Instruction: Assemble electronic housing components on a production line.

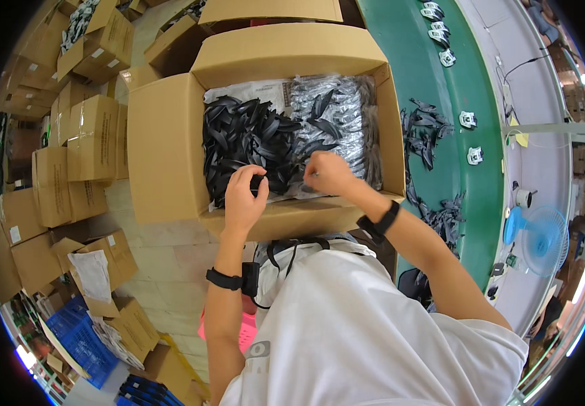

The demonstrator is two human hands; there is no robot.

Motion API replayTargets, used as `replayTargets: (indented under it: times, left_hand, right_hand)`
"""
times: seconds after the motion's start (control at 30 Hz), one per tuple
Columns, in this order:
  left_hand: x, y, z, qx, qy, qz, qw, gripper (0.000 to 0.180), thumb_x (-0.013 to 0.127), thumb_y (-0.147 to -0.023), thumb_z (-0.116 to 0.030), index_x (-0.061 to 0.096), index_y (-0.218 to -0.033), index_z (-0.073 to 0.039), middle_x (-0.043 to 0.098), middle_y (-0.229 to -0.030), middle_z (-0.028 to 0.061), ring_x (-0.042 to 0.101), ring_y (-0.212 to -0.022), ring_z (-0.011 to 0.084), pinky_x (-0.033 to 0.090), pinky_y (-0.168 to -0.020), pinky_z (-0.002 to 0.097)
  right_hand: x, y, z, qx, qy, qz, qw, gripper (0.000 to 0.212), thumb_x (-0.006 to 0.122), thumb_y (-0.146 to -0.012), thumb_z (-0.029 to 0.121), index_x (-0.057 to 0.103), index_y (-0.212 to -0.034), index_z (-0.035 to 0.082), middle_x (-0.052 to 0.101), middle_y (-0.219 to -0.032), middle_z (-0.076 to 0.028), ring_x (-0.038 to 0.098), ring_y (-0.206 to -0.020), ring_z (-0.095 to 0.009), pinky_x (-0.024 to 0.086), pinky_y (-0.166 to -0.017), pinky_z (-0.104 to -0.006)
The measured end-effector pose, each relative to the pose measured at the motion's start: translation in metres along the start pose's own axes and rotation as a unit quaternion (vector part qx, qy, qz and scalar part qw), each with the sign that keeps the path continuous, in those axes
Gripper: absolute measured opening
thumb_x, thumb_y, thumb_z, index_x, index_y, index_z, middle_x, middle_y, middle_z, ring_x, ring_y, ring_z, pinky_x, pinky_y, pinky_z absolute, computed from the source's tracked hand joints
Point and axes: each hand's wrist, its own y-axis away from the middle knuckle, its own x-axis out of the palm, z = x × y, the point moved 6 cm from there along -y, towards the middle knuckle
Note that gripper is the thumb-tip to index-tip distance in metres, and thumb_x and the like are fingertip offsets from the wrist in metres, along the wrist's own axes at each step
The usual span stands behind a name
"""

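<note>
A large open cardboard box [160,145] stands before me. Its left half holds a heap of black curved plastic parts [248,135]; on the right lie rows of similar parts wrapped in clear plastic [346,111], with a few loose ones on top. My left hand [242,203] is over the near edge of the heap, fingers curled, with a black part between thumb and forefinger. Over the near side of the wrapped rows, my right hand [328,174] is closed, its fingertips pinched together. Whatever it holds is hidden or too small to make out.
At right runs a green work surface [434,88] with piles of black parts [428,132] and several white-and-black pieces [468,120]. A blue fan [539,240] stands beyond it. Stacked cartons [93,139] and a blue crate [83,342] are at left.
</note>
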Motion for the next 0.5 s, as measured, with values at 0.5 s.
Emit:
replayTargets:
  times: [0.5]
  left_hand:
    - [0.006,-0.034,-0.024,-0.007,0.229,0.137,0.964,0.036,0.064,-0.082,-0.015,0.055,-0.113,-0.002,0.063,-0.094,0.0074,0.058,-0.086,0.0132,0.046,-0.078,0.0269]
  right_hand:
    - [-0.052,-0.001,0.067,-0.001,-0.529,-0.025,0.848,0.021,0.064,-0.082,0.017,0.067,-0.088,-0.003,0.063,-0.074,-0.004,0.058,-0.066,-0.01,0.047,-0.062,-0.0237]
